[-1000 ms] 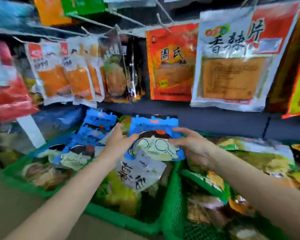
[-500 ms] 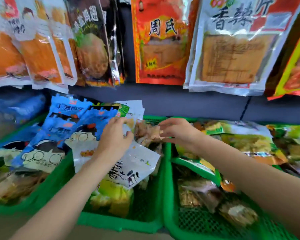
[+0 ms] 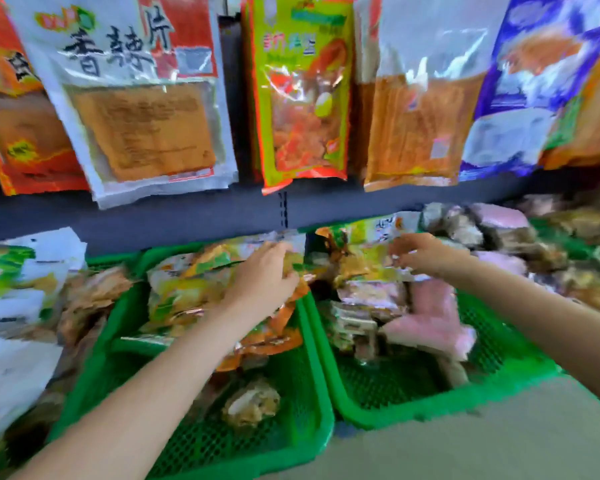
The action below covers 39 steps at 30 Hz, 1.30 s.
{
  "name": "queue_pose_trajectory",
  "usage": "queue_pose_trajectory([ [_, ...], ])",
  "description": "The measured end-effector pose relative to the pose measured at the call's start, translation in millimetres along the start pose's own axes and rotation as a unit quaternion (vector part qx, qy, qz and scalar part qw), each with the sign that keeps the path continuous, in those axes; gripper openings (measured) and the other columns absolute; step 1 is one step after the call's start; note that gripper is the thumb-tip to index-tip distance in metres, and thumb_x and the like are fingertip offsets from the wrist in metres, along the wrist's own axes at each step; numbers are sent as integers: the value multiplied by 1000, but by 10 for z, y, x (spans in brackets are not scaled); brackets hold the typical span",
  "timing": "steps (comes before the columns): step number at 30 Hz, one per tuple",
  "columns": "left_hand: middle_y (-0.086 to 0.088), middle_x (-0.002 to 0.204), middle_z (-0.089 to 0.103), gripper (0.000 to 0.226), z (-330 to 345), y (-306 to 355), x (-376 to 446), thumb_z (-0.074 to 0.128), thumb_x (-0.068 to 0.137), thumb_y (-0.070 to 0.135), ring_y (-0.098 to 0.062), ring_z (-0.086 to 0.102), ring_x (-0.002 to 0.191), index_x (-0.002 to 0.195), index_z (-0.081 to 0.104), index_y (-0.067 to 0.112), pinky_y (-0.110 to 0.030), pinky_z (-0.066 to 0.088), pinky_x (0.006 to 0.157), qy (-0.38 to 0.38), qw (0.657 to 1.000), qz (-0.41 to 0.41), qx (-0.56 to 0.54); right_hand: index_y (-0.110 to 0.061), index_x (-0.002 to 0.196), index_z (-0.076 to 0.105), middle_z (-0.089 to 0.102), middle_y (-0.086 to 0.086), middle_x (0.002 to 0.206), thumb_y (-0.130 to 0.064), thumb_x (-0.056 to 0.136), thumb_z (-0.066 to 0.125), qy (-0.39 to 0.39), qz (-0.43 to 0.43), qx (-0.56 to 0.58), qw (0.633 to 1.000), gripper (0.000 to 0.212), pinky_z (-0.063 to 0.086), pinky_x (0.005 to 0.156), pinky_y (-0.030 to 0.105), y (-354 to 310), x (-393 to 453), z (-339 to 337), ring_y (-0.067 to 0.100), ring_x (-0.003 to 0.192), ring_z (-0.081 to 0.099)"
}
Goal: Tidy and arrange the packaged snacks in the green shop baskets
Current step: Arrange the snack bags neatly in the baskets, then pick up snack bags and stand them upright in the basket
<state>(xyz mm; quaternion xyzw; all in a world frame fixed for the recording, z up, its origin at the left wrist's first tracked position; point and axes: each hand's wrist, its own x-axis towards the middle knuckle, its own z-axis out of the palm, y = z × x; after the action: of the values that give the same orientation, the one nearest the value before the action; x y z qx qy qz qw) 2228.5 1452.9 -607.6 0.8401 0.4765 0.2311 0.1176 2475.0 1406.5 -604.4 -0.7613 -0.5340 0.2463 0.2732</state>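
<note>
- My left hand (image 3: pixel 267 275) reaches into the middle green basket (image 3: pixel 312 403); its fingers curl onto the yellow-green snack packs (image 3: pixel 187 285) piled at the far end, gripping the top one as far as I can judge through the blur.
- My right hand (image 3: pixel 420 252) is over the right green basket (image 3: pixel 499 393), fingertips pinching the edge of a yellow-green packet (image 3: pixel 364 261) at the far side.
- To do this well, I should lift each pack by its edge instead of dragging it, square it with the ones beneath, and keep like with like so nothing slides over the rim between the two baskets.
- The pink packs (image 3: pixel 433 320) lie loose in the right basket, just near of my right hand; they want stacking flat next.
- Count: two green baskets seen whole, a third partly visible at the left; five or so large bags hang on the wall above (image 3: pixel 302 84). The packs in the baskets overlap too much to count.
</note>
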Motion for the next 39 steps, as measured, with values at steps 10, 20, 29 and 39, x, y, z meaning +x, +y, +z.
queue_pose_trajectory([
  [10,-6,130,52,38,1590,1866,1238,53,86,13,-24,47,123,124,51,16,-35,39,98,-75,995,49,32,-7,141,33,29,15,148,-22,90,51,65,5,-304,950,56,25,112,38,2195,1081,-1631,32,139,25],
  [20,3,123,58,35,2139,2262,1785,53,89,20,-16,56,110,124,50,22,-31,45,93,-115,993,-17,-14,-14,133,39,47,16,135,-44,76,66,61,30,-296,953,70,35,105,43,2730,2329,-1664,34,126,43],
  [29,-6,127,55,45,2622,2697,1833,61,84,38,-27,51,118,121,46,17,-34,43,92,-214,974,38,66,-7,87,64,72,5,79,-8,74,75,190,-58,184,963,17,52,71,39,2725,1763,-2314,19,73,66],
  [39,-9,121,60,53,2712,2696,1987,74,75,24,-25,57,109,123,52,16,-29,47,90,-214,974,-50,-64,-1,85,61,57,15,72,-28,81,69,15,47,259,965,28,42,61,31,2864,813,-2331,21,64,53],
])
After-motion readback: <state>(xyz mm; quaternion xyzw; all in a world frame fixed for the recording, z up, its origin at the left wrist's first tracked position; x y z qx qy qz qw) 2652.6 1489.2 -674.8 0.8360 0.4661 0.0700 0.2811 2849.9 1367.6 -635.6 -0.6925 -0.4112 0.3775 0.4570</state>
